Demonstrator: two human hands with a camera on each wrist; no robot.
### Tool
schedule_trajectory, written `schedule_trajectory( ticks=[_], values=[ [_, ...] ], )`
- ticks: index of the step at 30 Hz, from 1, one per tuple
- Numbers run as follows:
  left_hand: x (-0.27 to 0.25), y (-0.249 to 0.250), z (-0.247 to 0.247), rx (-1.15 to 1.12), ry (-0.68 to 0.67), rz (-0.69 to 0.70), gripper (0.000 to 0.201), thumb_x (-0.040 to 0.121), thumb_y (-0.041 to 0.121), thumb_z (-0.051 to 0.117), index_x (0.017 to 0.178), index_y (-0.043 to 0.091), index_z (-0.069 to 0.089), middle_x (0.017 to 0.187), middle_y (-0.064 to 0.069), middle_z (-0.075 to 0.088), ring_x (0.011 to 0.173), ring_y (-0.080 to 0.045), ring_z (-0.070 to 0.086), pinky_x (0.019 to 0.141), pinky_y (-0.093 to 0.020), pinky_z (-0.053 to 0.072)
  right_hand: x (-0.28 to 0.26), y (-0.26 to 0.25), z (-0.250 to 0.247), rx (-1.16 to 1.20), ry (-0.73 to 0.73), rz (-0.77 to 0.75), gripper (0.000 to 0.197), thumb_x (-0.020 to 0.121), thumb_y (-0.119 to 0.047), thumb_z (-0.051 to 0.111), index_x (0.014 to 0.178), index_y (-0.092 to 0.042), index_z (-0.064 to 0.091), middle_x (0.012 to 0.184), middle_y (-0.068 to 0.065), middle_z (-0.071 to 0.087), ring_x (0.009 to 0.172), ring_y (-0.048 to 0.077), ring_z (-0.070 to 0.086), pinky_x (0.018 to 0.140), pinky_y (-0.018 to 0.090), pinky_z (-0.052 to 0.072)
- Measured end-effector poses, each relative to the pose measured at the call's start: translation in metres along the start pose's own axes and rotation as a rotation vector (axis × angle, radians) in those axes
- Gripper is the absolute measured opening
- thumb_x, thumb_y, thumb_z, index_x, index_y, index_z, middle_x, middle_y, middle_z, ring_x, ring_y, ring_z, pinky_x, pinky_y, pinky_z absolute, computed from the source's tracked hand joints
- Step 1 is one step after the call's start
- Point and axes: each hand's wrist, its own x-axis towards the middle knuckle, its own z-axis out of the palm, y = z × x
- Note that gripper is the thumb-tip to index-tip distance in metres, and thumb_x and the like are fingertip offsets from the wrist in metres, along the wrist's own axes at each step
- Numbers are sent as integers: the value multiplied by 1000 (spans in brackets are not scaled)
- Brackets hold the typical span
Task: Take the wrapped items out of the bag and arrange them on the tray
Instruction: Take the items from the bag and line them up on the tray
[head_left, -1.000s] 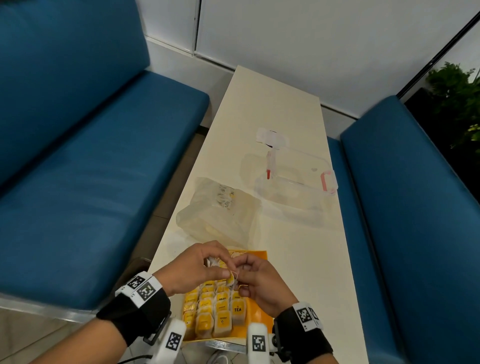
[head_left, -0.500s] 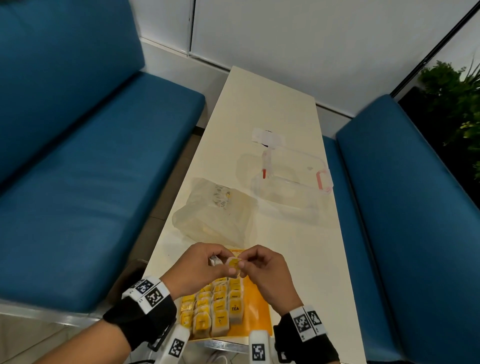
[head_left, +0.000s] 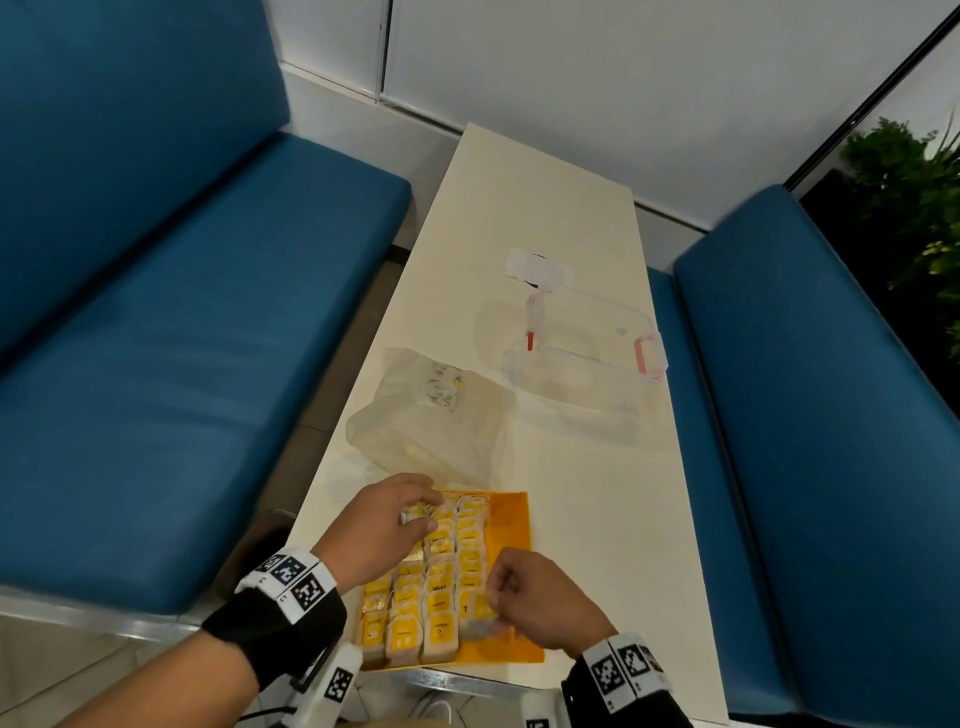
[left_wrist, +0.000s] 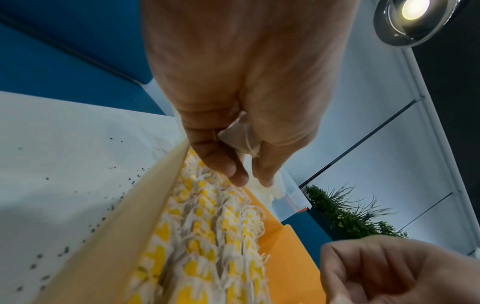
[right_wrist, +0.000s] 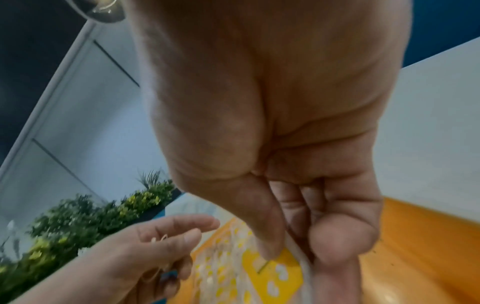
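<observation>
An orange tray lies at the table's near end, with rows of yellow-labelled tea bags on it. My left hand is over the tray's far left corner and pinches a small pale tea bag in curled fingers. My right hand is at the near right column. Its thumb and fingers pinch a yellow-labelled tea bag that stands on the tray. The crumpled clear bag lies just beyond the tray, and its contents are hard to make out.
A clear lidded container with pink latches stands to the right beyond the bag. The long cream table runs between two blue benches, with a plant at the far right. Dark specks dot the table left of the tray.
The hands were together over the tray's far end, holding one tea bag between them. They have parted: the left stays at the far left corner, the right has dropped to the near right column.
</observation>
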Motion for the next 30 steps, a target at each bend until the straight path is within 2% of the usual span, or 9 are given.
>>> schedule_trajectory(
  ticks=[2,4,6,8,11,14,19,30],
  values=[
    [1,-5,2,39,6,-18,27,93,25,73,119,33,72,144,13,54,132,-3,50,102,-10,30,1,0,8,-120,-43,25,16,90,-7,51,84,-21,56,87,1,66,75,19,75,54,30,51],
    [2,-6,5,64,-1,-26,29,94,26,71,123,31,70,149,9,52,135,-6,49,101,-9,28,5,1,16,-237,-56,35,18,90,-7,48,83,-23,53,101,3,65,82,21,74,48,23,43],
    [3,-6,6,82,-15,-27,32,95,26,70,126,30,68,151,8,50,137,-8,48,101,-9,27,12,4,24,-294,-68,39,22,90,-7,46,80,-26,50,102,1,61,92,24,72,49,22,41],
    [3,-6,7,93,-23,-25,33,96,25,70,128,29,67,152,8,49,138,-8,47,102,-9,27,18,6,30,-330,-62,49,26,90,-6,47,76,-28,46,96,-3,56,101,25,68,59,23,45],
    [3,-6,7,94,-26,-25,33,96,25,69,128,28,67,153,7,49,138,-9,48,102,-9,27,23,9,35,-314,-31,86,18,89,-7,47,85,-24,48,105,2,58,104,27,66,80,31,53],
    [2,-7,6,97,-25,-22,32,96,24,69,127,28,68,152,8,50,137,-9,49,102,-9,28,24,11,37,-286,-2,120,15,89,-8,46,91,-22,47,116,7,60,104,28,67,86,35,54],
    [3,-8,7,102,-34,-18,32,96,25,69,127,29,68,153,9,49,137,-8,48,103,-9,29,26,10,39,-241,50,155,22,86,-2,45,100,-18,50,105,0,53,101,27,67,80,34,53],
    [4,-10,6,95,-26,-7,31,95,25,70,125,29,69,151,10,51,136,-7,49,104,-10,28,25,3,42,-199,121,158,23,83,-1,45,100,-13,55,102,3,55,95,29,67,82,39,58]
  ],
)
